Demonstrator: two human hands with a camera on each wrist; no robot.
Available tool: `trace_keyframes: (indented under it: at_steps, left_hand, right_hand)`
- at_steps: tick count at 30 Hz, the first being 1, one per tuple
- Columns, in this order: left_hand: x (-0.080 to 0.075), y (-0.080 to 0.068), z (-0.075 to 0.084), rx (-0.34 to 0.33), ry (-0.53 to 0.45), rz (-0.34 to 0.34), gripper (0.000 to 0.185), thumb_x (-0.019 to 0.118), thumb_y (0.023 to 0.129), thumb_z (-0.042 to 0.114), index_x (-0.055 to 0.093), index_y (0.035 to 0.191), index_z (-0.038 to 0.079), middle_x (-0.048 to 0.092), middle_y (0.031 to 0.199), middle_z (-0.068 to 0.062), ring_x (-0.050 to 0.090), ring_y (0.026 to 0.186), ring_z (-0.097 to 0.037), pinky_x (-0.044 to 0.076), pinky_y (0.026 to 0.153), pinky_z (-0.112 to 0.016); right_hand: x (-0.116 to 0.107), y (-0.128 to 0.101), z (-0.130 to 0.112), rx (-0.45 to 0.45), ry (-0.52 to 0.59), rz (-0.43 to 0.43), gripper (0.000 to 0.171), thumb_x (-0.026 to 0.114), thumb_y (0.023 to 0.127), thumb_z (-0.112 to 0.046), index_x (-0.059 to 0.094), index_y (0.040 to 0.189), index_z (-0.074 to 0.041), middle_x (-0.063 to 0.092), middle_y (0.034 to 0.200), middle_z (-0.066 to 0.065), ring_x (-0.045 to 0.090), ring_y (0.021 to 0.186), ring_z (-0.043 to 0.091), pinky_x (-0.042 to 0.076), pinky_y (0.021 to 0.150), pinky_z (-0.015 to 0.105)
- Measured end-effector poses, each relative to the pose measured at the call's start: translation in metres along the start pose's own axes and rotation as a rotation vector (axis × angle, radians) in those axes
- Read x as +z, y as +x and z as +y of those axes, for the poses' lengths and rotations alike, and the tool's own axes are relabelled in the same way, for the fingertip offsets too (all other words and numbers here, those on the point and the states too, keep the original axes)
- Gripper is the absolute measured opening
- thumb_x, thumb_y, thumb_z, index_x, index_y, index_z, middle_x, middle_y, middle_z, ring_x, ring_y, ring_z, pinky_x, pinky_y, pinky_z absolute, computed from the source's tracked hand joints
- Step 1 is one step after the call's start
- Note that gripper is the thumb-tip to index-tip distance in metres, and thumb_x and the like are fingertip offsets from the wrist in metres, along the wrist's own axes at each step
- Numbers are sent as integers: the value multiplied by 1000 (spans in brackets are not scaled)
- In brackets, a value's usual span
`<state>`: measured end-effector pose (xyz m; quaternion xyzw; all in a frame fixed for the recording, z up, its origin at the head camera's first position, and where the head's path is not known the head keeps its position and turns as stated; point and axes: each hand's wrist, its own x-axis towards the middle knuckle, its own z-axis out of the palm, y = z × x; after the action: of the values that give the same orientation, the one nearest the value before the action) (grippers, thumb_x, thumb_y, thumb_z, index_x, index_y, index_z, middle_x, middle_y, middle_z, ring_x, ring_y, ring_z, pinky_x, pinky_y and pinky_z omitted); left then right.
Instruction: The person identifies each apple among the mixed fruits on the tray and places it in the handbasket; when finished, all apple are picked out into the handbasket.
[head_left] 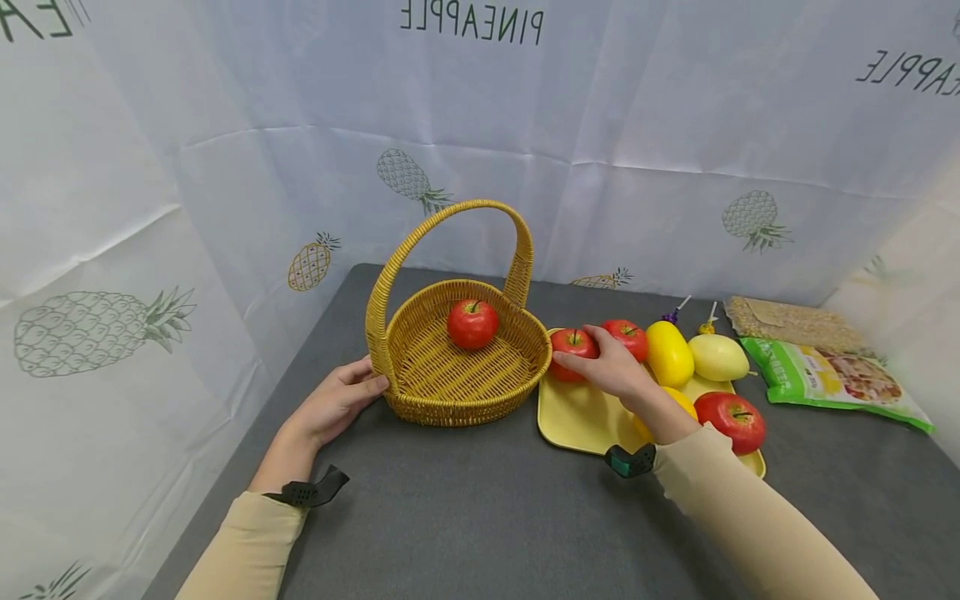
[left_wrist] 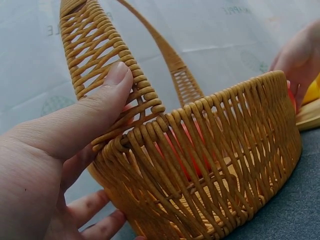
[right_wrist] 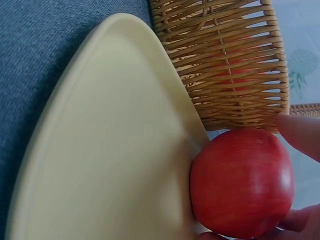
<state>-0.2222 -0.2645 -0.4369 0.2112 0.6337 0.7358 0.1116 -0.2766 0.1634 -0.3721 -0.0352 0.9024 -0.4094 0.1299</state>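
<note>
The basket [head_left: 465,412] is gripped by the left hand [head_left: 339,402] at its handle's [head_left: 380,333] foot, presumably for steadiness. At the tray's [head_left: 576,421] edge, near the basket, a red apple [head_left: 568,340] is pinched by the right hand [head_left: 624,372]; another apple [head_left: 472,325] is kept inside by the basket's wall.

Your left hand [head_left: 341,402] grips the wicker basket [head_left: 457,412]. Your right hand [head_left: 613,365] holds a red apple [head_left: 567,343] over the yellow tray [head_left: 573,421].

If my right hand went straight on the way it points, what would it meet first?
Beyond the apple in your right hand, likely the right side of the basket, though depth is hard to judge.
</note>
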Motion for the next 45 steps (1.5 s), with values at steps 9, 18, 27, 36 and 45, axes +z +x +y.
trace_keyframes:
  at_steps: [9, 18, 27, 36, 45]
  left_hand:
    - [0, 1, 0, 13, -5, -13, 35, 58, 106, 8, 66, 137, 22, 58, 141, 4, 51, 134, -21, 45, 106, -28]
    - [0, 2, 0, 12, -9, -15, 34, 57, 106, 8, 67, 136, 22, 59, 139, 2, 53, 131, -21, 45, 106, -28]
    - [0, 1, 0, 10, -4, -8, 35, 57, 106, 8, 65, 138, 20, 58, 141, 4, 51, 134, -21, 45, 106, -27]
    - [1, -1, 0, -8, -1, 9, 34, 58, 106, 8, 66, 136, 22, 56, 145, 0, 50, 135, -21, 45, 106, -27]
    - [2, -2, 2, -14, -2, 23, 34, 59, 105, 9, 66, 136, 21, 57, 143, 0, 51, 134, -21, 45, 106, -27]
  right_hand:
    - [6, -2, 4, -57, -87, 84, 90, 70, 94, -53, 30, 156, 0, 46, 145, 30, 51, 126, 44, 42, 107, 57]
    - [7, -11, 6, -66, -161, 123, 91, 70, 92, -58, 34, 152, 0, 52, 139, 30, 54, 121, 43, 43, 105, 57]
    - [13, -22, 3, -30, -158, 145, 95, 73, 89, -60, 32, 149, 2, 52, 137, 31, 55, 119, 43, 43, 104, 55]
    - [18, -34, 4, -15, -115, 151, 95, 75, 86, -61, 35, 146, -1, 52, 136, 29, 53, 120, 42, 43, 104, 56]
    - [11, -42, -1, -50, -99, 194, 97, 74, 86, -62, 35, 149, 1, 52, 138, 27, 53, 122, 42, 44, 105, 56]
